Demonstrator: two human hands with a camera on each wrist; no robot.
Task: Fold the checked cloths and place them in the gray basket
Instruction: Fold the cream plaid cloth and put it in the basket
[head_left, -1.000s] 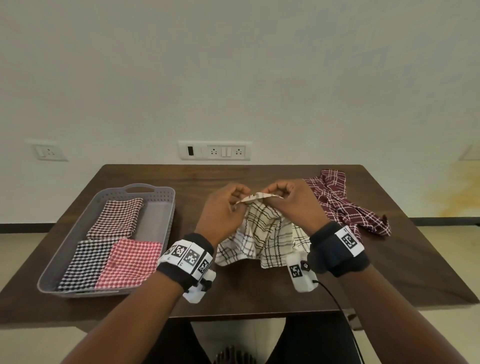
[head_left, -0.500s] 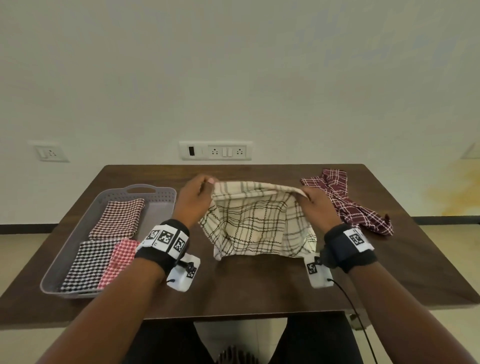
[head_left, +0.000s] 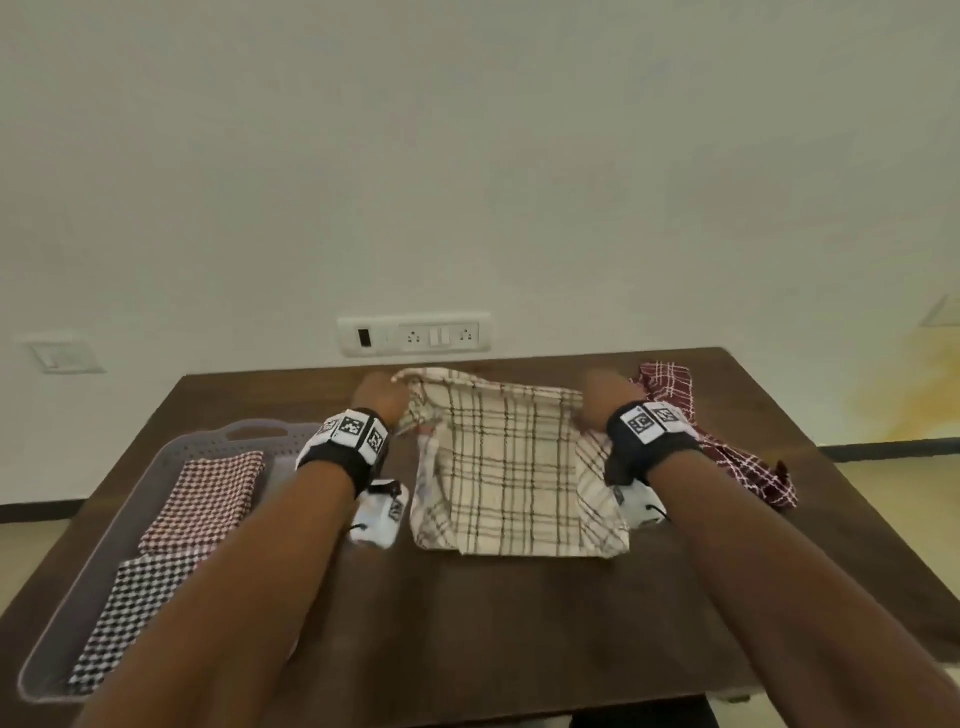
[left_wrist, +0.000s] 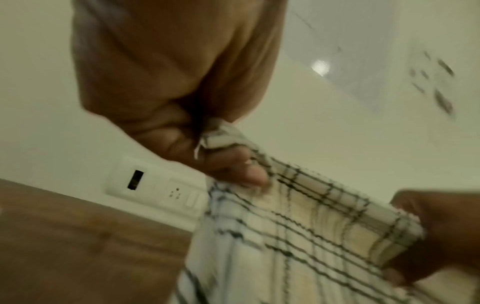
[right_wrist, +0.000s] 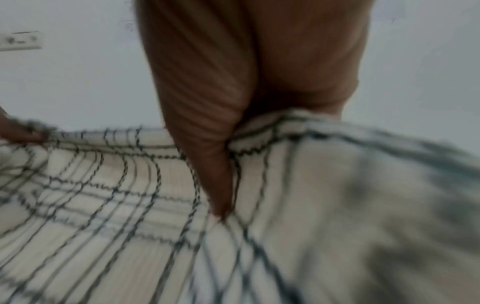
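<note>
Left forearm (head_left: 218, 571) hides gray basket (head_left: 104, 519) part.

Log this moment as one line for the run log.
step: spreading cream checked cloth | left hand: pinches its far left corner | right hand: pinches far right | gray basket: folded cloths inside | maroon cloth: unfolded

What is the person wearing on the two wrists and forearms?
Both forearms are bare, without sleeves. The left wrist and the right wrist each carry a black band with white square-code markers. A small white marked box hangs under each wrist, and each has a thin black cable.
</note>
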